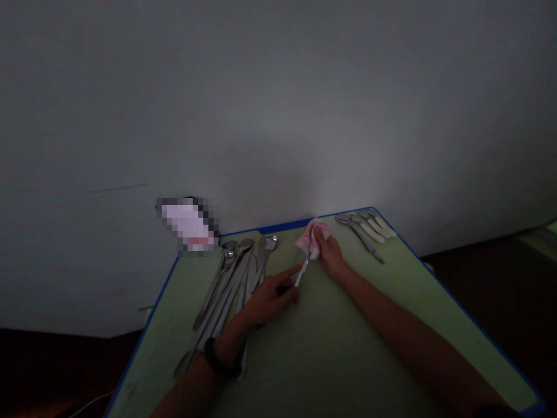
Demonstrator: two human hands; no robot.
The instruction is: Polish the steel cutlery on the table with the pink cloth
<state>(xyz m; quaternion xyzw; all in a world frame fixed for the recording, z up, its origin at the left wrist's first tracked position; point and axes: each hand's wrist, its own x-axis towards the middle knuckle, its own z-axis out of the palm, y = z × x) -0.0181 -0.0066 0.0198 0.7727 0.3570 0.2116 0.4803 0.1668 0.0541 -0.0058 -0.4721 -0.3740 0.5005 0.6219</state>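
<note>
My left hand (278,293) is closed on the lower end of a slim, shiny metal utensil (304,270), its index finger stretched along the handle. The utensil's far end disappears inside a pink and white cloth (313,237), so I cannot tell whether it is a spoon or another piece. My right hand (333,255) grips the cloth around that end, thumb on top. Left of my hands lies a loose pile of long metal spoons and ladles (235,278), partly covered by my left hand and forearm.
Several smaller utensils with white handles (372,227) lie at the table's far right corner, beside a dark grey utensil (363,239). A blurred-out phone-like object (187,223) leans at the far left corner. The green table (348,348) has a blue edge against a grey wall.
</note>
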